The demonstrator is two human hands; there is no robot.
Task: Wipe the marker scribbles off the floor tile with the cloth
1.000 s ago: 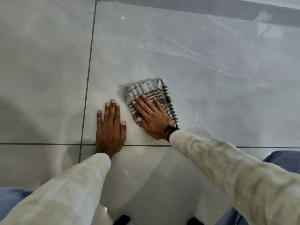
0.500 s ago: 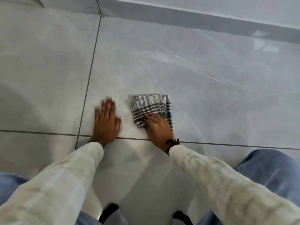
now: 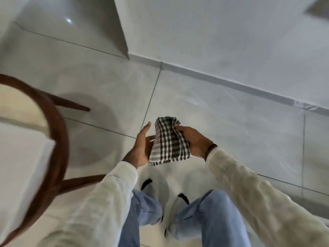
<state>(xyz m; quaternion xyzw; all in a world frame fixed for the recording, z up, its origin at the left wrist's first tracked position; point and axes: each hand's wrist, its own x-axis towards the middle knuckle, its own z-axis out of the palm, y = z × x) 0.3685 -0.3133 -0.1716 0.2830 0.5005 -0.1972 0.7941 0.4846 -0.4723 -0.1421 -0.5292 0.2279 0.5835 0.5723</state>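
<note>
Dark brown wood formed the curved rim of a chair (image 3: 58,132) at the left edge, with a pale seat inside it and two thin legs reaching to the right over the floor. A white flat sheet or board (image 3: 19,168) lay over the near part of the seat; what it was could not be told. Grey glossy floor tiles (image 3: 231,125), marbled and divided by thin dark grout lines, filled the middle of the scene, and no marker scribbles could be seen on them. In the far left a wall corner (image 3: 122,32) came forward, and a pale skirting strip (image 3: 231,82) ran along the far wall toward the right.

Near the centre, the left hand (image 3: 142,147) was open, palm turned to the right, touching the left side of the cloth (image 3: 169,141). This checked black and white cloth was held up above the floor, between both hands. The right hand (image 3: 194,139) was closed on its right edge, with a dark band at the wrist. Both arms wore pale sleeves, and blue jeans showed at the near edge.
</note>
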